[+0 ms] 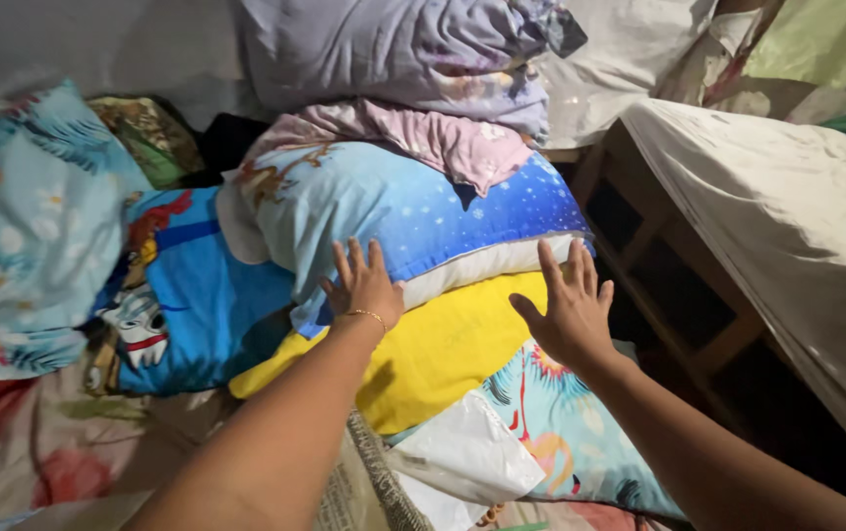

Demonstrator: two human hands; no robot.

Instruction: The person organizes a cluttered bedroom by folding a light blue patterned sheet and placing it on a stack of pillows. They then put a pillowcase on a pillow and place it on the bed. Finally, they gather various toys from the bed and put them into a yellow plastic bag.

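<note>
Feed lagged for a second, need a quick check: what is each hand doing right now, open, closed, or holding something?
Left hand: open, fingers spread, flat on the blue pillow, holding nothing.
Right hand: open, fingers spread, pressed on the yellow pillow, holding nothing.

A blue star-printed pillow (413, 211) is stacked on a yellow pillow (443, 349), both lying flat on the bed.

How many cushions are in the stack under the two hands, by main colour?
Blue starry pillow: 1, under the left hand
Yellow pillow: 1, under the right hand
Turquoise flamingo pillow: 1
Total: 3
</note>
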